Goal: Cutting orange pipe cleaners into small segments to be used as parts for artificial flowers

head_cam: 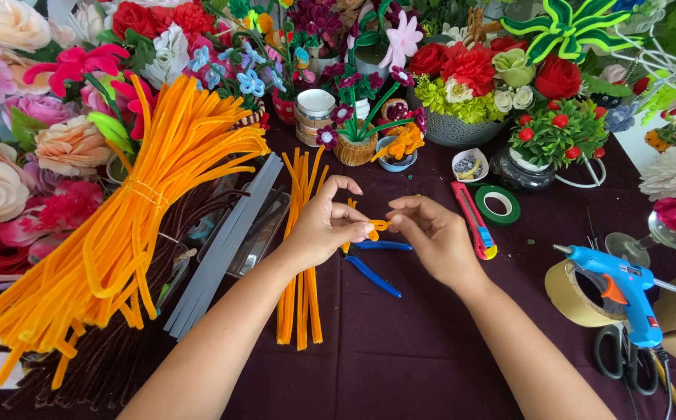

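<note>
Both hands meet over the dark cloth (431, 342). The left hand (324, 225) and right hand (431, 233) each pinch one fuzzy orange stem (377, 227), bent into a small loop. More long fuzzy stems (301, 288) lie straight under the left hand.

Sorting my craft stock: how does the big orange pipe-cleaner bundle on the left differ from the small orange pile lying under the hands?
The big bundle holds far more stems than the small pile. The big bundle is tied around its middle and fans out at both ends; the small pile lies loose with its stems roughly parallel. The big bundle runs diagonally, resting on dark brown stems; the small pile runs nearly straight away from the person, on the dark cloth. Both are fuzzy orange stems.
</note>
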